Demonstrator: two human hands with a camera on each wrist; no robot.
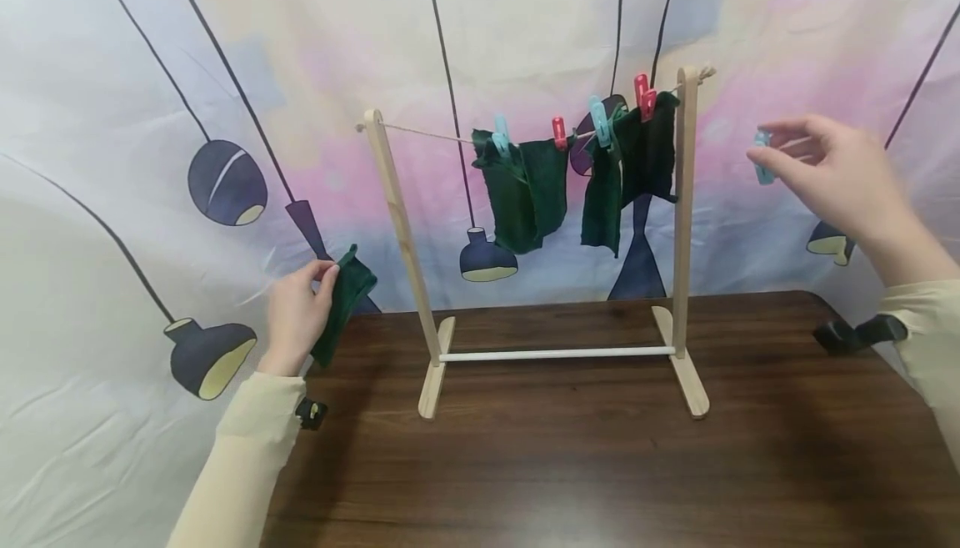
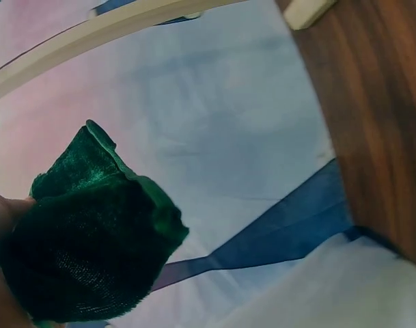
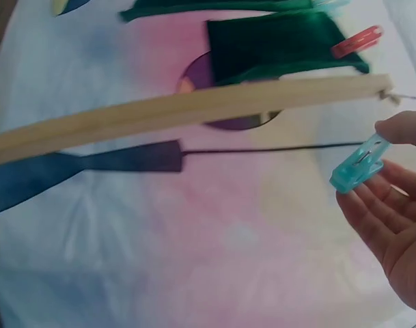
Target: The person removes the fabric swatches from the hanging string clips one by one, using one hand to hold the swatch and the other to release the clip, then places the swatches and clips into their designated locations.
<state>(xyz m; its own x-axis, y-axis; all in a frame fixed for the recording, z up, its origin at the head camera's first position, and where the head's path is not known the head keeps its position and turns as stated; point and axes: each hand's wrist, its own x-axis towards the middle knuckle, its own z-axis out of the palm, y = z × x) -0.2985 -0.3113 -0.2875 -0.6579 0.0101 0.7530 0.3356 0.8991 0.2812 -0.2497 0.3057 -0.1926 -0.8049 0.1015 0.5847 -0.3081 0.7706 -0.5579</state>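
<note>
My left hand (image 1: 297, 314) pinches a dark green cloth (image 1: 343, 302) between thumb and fingers, left of the wooden rack. The same velvety cloth (image 2: 91, 239) fills the lower left of the left wrist view, folded over itself. To the right of the rack, my right hand (image 1: 840, 168) pinches a light blue clothespin (image 1: 763, 158). In the right wrist view that clothespin (image 3: 360, 164) sits between thumb and fingertips, apart from any cloth. On the rack's string hang green cloths (image 1: 517, 198), fastened by blue and red clothespins (image 1: 559, 133).
The wooden drying rack (image 1: 684, 223) stands on a brown table (image 1: 555, 465), its white bar (image 1: 555, 354) low between the feet. A string (image 1: 427, 133) runs between its posts. Behind hangs a patterned curtain (image 1: 337, 47) with printed lamps.
</note>
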